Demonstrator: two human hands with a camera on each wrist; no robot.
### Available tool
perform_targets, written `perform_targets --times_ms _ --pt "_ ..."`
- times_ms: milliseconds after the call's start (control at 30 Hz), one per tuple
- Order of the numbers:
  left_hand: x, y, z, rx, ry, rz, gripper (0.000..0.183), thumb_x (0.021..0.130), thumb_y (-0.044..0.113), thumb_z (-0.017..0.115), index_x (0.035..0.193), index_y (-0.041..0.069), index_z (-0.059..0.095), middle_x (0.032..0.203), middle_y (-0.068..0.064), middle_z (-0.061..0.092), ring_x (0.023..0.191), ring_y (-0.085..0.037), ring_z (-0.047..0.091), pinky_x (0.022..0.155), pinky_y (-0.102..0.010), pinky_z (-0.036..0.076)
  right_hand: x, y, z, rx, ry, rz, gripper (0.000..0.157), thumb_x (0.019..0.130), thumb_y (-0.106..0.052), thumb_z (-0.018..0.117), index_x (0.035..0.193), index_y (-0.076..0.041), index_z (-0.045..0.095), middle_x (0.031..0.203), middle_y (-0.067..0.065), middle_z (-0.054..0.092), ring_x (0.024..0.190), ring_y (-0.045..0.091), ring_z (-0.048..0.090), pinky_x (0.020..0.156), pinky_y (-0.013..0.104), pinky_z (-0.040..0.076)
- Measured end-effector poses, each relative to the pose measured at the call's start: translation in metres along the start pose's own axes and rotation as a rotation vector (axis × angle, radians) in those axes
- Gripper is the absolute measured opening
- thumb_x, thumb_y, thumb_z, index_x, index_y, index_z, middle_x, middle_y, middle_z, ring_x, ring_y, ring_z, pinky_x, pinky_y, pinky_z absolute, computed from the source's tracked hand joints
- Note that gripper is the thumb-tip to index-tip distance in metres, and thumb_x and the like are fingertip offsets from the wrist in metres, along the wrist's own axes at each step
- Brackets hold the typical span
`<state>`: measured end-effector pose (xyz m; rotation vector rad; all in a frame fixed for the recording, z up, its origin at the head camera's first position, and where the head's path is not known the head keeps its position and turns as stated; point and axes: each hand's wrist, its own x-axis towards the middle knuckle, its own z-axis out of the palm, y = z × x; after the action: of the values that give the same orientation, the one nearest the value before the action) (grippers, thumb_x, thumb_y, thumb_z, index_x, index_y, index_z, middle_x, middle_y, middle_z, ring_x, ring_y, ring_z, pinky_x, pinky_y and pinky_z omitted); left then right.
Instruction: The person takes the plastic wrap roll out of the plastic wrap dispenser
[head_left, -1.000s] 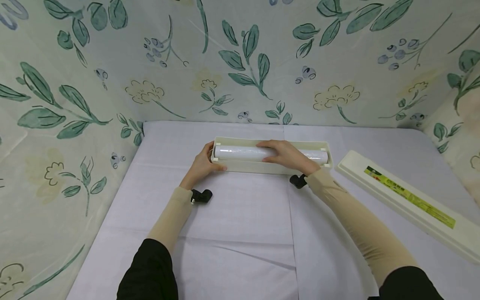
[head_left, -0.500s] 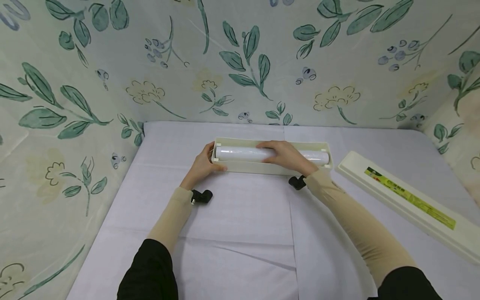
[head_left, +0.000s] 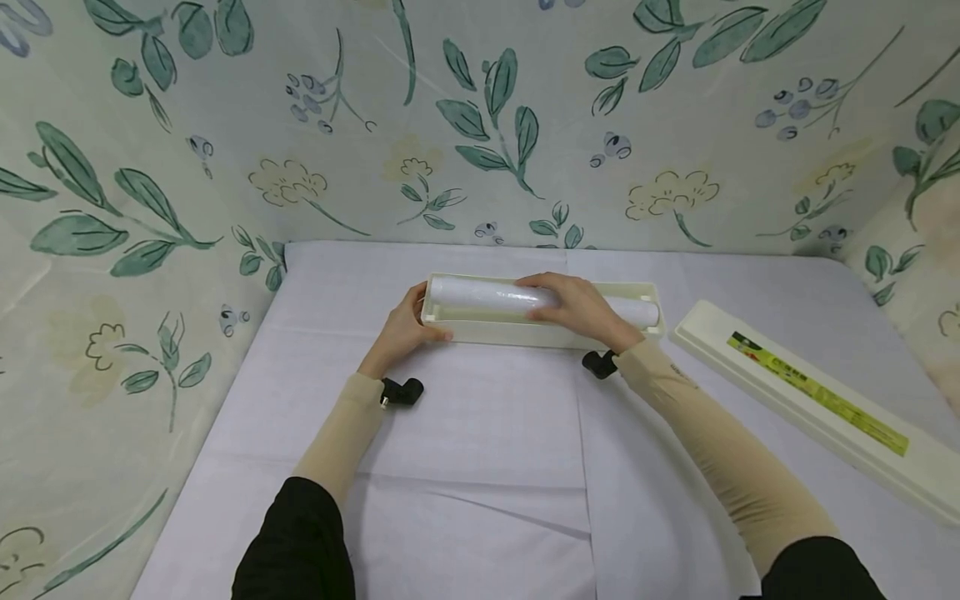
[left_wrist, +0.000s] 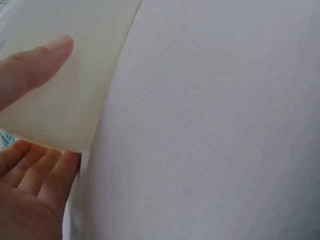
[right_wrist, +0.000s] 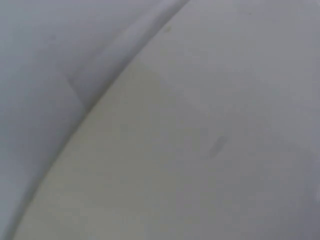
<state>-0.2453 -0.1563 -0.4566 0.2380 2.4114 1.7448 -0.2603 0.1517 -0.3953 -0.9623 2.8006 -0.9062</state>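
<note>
A long cream box (head_left: 495,334), open at the top, lies near the back of the table. My left hand (head_left: 405,329) grips its left end, thumb on the front wall and fingers round the end; the left wrist view shows the thumb flat on the box wall (left_wrist: 55,105). Inside is a white, shiny roll of cling film (head_left: 480,294). My right hand (head_left: 577,308) holds this roll near its middle, thumb in front and fingers over the back. The roll tilts, its left end higher than its right. The right wrist view shows only blurred box wall (right_wrist: 150,160), no fingers.
Right of the box lies its long cream lid (head_left: 720,335), slanted, with a yellow-green label (head_left: 817,392). A white cloth (head_left: 480,433) with creases covers the table. Floral curtains (head_left: 360,125) stand close behind and at both sides.
The roll's left end has risen from inside the box and shifted slightly left, my right hand lifting a little with it. The left hand, box and lid stay where they were.
</note>
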Motion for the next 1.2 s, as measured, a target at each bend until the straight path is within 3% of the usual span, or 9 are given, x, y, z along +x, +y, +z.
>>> perform_targets --times_ms 367,733,1200 --pt "0.001 0.0 0.001 0.025 0.01 -0.004 0.103 0.068 0.005 0.086 0.149 0.007 0.023 0.149 -0.014 0.035 0.133 -0.026 0.039 0.107 -0.037 0.033 0.006 -0.007 -0.007 -0.12 -0.014 -0.047 0.055 0.085 -0.036 0.073 0.133 -0.016 0.057 0.126 0.01 0.056 0.114 0.03 0.054 0.089 0.049 0.045" --pt "-0.001 0.002 0.001 0.034 0.016 -0.019 0.102 0.069 0.009 0.087 0.149 0.007 0.024 0.148 -0.014 0.036 0.133 -0.027 0.038 0.107 -0.038 0.033 0.008 -0.012 -0.013 -0.095 -0.008 -0.055 0.053 0.083 -0.032 0.075 0.132 -0.016 0.059 0.127 0.007 0.059 0.118 0.028 0.053 0.095 0.048 0.042" --pt "0.0 -0.001 0.0 0.021 0.011 -0.012 0.102 0.068 0.009 0.087 0.149 0.008 0.025 0.148 -0.014 0.036 0.133 -0.028 0.038 0.107 -0.04 0.032 0.007 -0.016 -0.02 -0.121 -0.004 -0.065 0.054 0.08 -0.031 0.078 0.13 -0.019 0.061 0.127 0.005 0.06 0.117 0.027 0.054 0.094 0.046 0.043"
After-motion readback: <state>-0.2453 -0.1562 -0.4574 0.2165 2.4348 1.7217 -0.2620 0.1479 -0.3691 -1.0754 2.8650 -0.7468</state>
